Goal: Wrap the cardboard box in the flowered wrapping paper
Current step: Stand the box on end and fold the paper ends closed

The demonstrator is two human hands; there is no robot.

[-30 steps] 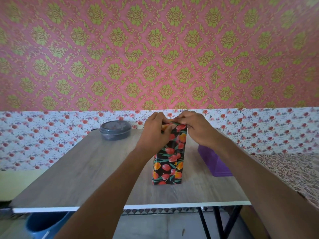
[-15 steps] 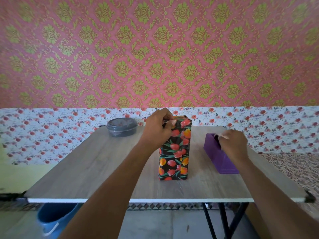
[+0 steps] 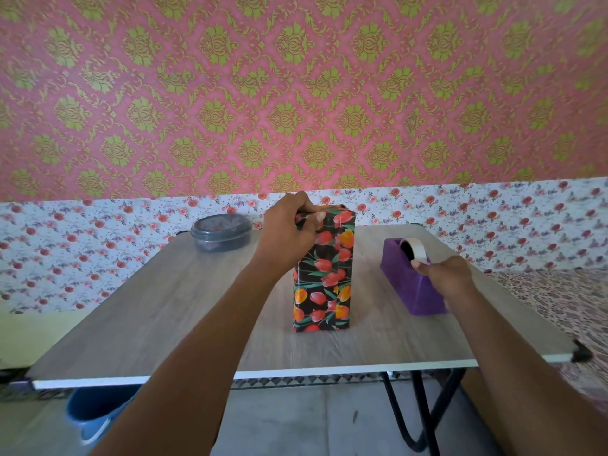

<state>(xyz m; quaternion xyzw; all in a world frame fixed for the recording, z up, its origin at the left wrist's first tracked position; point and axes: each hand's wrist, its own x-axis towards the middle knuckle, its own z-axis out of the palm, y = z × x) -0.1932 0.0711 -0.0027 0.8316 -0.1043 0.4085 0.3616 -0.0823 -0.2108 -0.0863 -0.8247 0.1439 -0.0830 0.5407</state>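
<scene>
Pinches the top fold of the cardboard box (image 3: pixel 324 274), upright on the bench (image 3: pixel 164 307) under the left grip (image 3: pixel 289 225); nips the tape (image 3: pixel 415 249) in the right grip (image 3: pixel 444 274); probably risks unfolding through slack pinch.

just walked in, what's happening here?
A person is gift-wrapping. The box stands upright on the table, its visible sides covered in flowered wrap. The left hand grips the folded top, holding it closed. The right hand is at the purple dispenser, apparently pinching the end of the tape, likely to seal that top.
</scene>
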